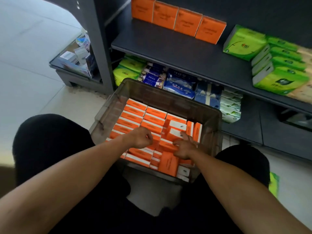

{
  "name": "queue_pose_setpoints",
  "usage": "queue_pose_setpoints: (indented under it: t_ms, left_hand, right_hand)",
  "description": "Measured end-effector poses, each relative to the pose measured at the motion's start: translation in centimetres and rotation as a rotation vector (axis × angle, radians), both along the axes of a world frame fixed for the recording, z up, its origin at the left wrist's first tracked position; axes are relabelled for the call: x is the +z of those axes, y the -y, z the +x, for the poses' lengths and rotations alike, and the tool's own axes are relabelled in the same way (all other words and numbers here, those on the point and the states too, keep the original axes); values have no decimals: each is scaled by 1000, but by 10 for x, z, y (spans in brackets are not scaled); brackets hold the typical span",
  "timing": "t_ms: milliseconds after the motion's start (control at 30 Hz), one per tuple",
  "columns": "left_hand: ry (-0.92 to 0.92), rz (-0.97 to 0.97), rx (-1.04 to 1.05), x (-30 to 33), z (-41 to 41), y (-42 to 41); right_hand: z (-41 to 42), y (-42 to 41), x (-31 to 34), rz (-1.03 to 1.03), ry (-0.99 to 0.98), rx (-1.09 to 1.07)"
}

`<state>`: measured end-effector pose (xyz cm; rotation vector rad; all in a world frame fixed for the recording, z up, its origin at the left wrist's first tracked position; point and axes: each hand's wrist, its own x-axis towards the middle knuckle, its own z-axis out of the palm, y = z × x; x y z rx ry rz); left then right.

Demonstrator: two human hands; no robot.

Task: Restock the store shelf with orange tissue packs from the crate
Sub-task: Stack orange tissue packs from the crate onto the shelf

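The orange tissue packs (154,119) lie tight in rows inside the crate (217,125), which sits on the floor between the person's knees, right in front of the shelf (168,46). They look light and soft: thin glossy film over compressible paper, rectangular, with white end faces. Film like that is probably a little slippery, and a hard squeeze would dent a pack, so the best hold is likely across the 2 long sides of a pack standing proud of the row, lifted straight up to clear its neighbours.

The left hand (141,138) hovers over the middle rows with fingers curled; motion blur makes it hard to tell whether they pinch a pack or hold nothing. The right hand (184,146) has its fingers spread and resting on the tops of packs near the crate's right side, grasping nothing yet.

The crate is smoky, translucent, rigid plastic with a rolled rim. On the dark, matte shelf board above, 4 orange packs (177,18) already stand upright in a row. Right of them are green tissue packs (244,43), and blue and green bundles (182,85) fill the level below.
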<state>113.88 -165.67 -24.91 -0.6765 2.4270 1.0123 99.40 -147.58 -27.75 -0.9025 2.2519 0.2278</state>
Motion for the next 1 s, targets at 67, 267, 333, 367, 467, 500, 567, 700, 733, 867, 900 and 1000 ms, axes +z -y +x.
queue_pose_setpoints:
  t_ms: [67, 267, 333, 367, 467, 500, 567, 700, 733, 867, 900, 1000]
  left_hand:
    - [60, 11, -64, 15, -2, 6]
    - [-50, 36, 19, 35, -4, 23]
    - [-49, 27, 12, 33, -3, 23]
    - [-44, 9, -4, 32, -2, 23]
    - [-48, 13, 31, 28, -6, 25]
    - [-60, 39, 74, 28, -7, 26]
    - [-75, 86, 166, 31, -11, 27]
    - [-142, 233, 350, 28, -18, 31]
    - [-175, 260, 398, 27, -19, 32]
    - [-386, 124, 364, 32, -28, 42]
    - [-448, 92, 315, 36, -30, 43]
    - [-602, 127, 293, 42, -35, 47]
  right_hand:
    - [3, 4, 1, 30, 4, -33]
    - [23, 8, -9, -36, -10, -92]
    - [20, 4, -7, -127, -58, -111]
    - [15, 2, -6, -199, -93, -123]
    - [0, 6, 10, -531, -139, -221]
    - [-6, 8, 17, -644, -114, -256]
    - [-14, 15, 36, -778, -21, -312]
    - [-20, 34, 62, -853, 108, -401]
    - [-21, 39, 67, -870, 154, -433]
    - [-26, 60, 90, -865, 269, -316]
    - [-27, 66, 97, -859, 284, -255]
    - [-27, 85, 118, -859, 313, -206]
